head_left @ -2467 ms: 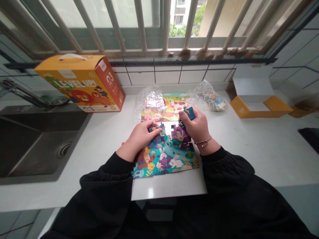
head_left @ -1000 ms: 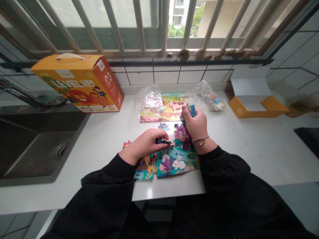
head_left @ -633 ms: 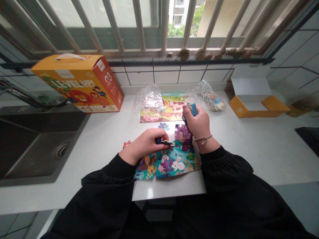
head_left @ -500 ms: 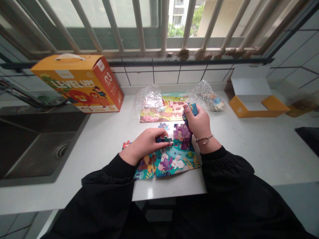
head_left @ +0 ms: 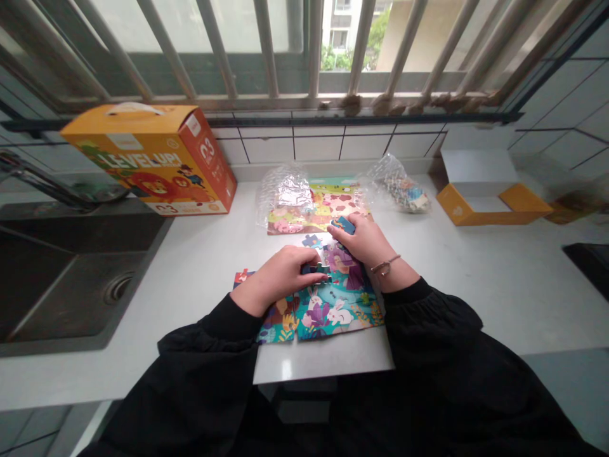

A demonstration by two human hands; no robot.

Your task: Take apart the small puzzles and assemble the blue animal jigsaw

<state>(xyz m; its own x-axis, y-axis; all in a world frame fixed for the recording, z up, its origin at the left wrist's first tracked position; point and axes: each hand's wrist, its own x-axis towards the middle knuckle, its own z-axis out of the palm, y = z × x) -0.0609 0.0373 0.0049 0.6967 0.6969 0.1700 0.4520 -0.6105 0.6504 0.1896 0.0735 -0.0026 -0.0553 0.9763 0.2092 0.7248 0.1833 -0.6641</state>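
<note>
Seen from above, a person in black sleeves works at a white counter (head_left: 457, 273) on a partly joined jigsaw puzzle (head_left: 337, 311) of rabbits among teal and purple plants. The puzzle lies flat near the counter's front edge, squarely before the body, probably so both hands reach it easily; a narrow gap splits off its left section (head_left: 278, 324). The left hand (head_left: 280, 273) hangs low over the puzzle, thumb and fingers clamped on dark pieces (head_left: 322, 269) tilted so that a knobbed edge shows; how many is unclear. That grip seems meant to keep the knobs free of the fingers. The right hand (head_left: 368, 244) is just beyond, above the puzzle's upper right part, thumb and fingertips pinched together on a blue piece (head_left: 343, 224), perhaps with others beneath it, as if to keep them in one bundle. Between the hands, toward the wall, a loose piece (head_left: 313, 241) lies on the counter. Behind it lies a farm picture (head_left: 337, 212), partly covered by a clear plastic bag (head_left: 285, 190); a second bag (head_left: 406, 193), with pieces inside, sits to its right. A large orange box (head_left: 147, 181) stands beside the sink (head_left: 109, 330), and a smaller open box (head_left: 480, 212) sits far right, both apparently set aside for working room.
</note>
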